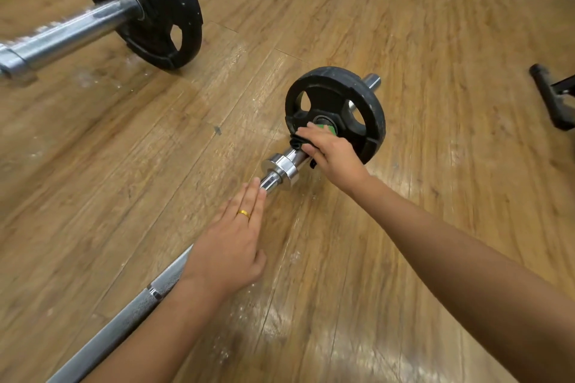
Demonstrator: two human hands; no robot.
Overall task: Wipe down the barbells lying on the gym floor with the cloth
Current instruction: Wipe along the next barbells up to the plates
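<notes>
Near barbell (pixel 124 319) flat on wooden floor (pixel 404 25); left grip (pixel 231 242) flat-fingered, steadying shaft (pixel 168 281). Right grip (pixel 329 152) clamped round dark cloth (pixel 296 142) on sleeve (pixel 294 155) by plate (pixel 336 93). Mid-wipe, probably; next: drag cloth along shaft. Second barbell (pixel 71 31) waiting.

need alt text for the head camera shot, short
A person's right hand holds a dark cloth around the sleeve of a silver steel barbell beside its black round weight plate on a wooden gym floor. The left hand rests flat on the bar; a second barbell lies at upper left.
</notes>
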